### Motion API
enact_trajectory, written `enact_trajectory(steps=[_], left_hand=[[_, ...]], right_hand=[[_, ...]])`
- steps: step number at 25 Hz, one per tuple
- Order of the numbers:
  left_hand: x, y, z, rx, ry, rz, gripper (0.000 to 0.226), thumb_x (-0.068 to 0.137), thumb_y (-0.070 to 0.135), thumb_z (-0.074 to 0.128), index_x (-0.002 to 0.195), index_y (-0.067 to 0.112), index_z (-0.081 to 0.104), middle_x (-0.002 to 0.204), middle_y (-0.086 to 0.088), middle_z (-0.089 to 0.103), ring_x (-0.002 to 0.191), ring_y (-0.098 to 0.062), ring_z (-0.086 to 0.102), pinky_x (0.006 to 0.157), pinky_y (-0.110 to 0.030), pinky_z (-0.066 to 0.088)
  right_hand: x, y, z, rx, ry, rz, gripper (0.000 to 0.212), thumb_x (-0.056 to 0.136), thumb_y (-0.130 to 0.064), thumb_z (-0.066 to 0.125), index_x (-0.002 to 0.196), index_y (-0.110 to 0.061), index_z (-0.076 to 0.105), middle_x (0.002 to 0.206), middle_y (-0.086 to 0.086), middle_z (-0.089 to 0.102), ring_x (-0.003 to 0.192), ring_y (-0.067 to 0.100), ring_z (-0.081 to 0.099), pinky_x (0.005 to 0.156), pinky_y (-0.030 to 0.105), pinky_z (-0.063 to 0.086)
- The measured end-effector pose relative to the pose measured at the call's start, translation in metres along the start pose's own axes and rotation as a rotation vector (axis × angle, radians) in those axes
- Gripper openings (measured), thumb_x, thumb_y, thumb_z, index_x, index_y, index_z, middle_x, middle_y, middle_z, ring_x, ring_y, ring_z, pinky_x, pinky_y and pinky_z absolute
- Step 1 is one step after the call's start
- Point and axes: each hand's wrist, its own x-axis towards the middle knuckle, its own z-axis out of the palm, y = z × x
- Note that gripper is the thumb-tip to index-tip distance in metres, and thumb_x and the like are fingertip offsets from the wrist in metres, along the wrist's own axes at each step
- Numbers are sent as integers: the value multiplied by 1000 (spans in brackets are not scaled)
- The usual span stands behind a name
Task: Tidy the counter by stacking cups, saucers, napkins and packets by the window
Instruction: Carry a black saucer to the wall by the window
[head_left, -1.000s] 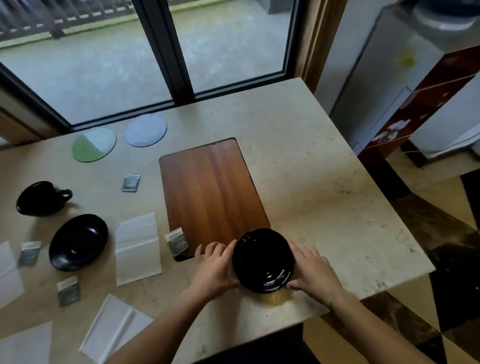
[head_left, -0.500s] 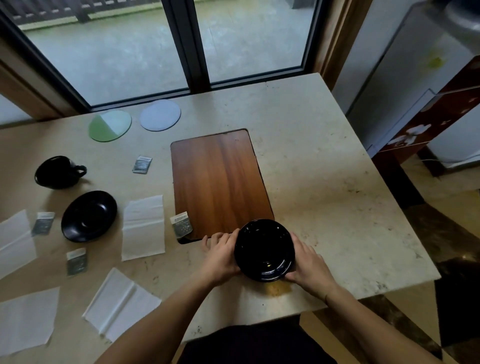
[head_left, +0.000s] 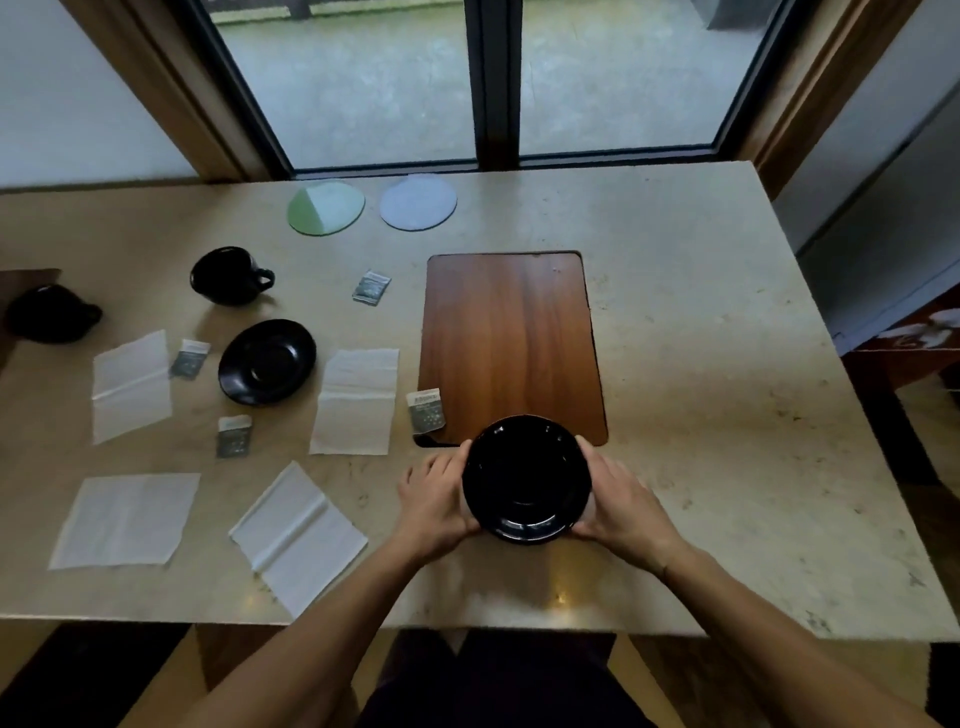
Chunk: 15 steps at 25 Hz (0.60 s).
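Note:
Both hands hold a black saucer (head_left: 525, 480) near the front of the stone counter (head_left: 701, 364): my left hand (head_left: 435, 499) grips its left rim and my right hand (head_left: 621, 501) its right rim. A second black saucer (head_left: 267, 361) lies further left. One black cup (head_left: 228, 274) stands behind that saucer, another black cup (head_left: 49, 313) at the far left edge. Several white napkins, such as the one (head_left: 356, 401) beside the board, lie spread flat. Several small grey packets are scattered, one (head_left: 427, 409) at the board's corner.
A wooden board (head_left: 511, 338) is set into the counter's middle. By the window (head_left: 467, 78) lie a green-and-white round coaster (head_left: 326, 207) and a pale blue round coaster (head_left: 418, 201). The counter's right half is bare stone; its front edge is close to me.
The view has swung left, bringing a second cup and more napkins into sight. Both hands have kept hold of the saucer, which now slightly overlaps the board's front edge.

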Motion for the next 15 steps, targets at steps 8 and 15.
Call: enact_trajectory(steps=[8, 15], left_hand=[[-63, -80, -30, -91, 166, -211, 112, 61, 68, 66, 153, 29, 16, 146, 4, 40, 135, -23, 32, 111, -45, 22], [-155, -184, -59, -190, 289, -379, 109, 55, 67, 64, 149, 31, 21, 130, 3, 49, 127, -25, 41, 106, -54, 30]], right_hand=[[40, -99, 22, -18, -125, -242, 117, 52, -50, 91, 146, -36, 23, 128, -12, 60, 117, 15, 55, 94, 46, 52], [49, -232, 72, -49, -244, -476, 109, 57, -36, 92, 144, -38, 27, 131, -12, 55, 118, 15, 51, 98, 39, 47]])
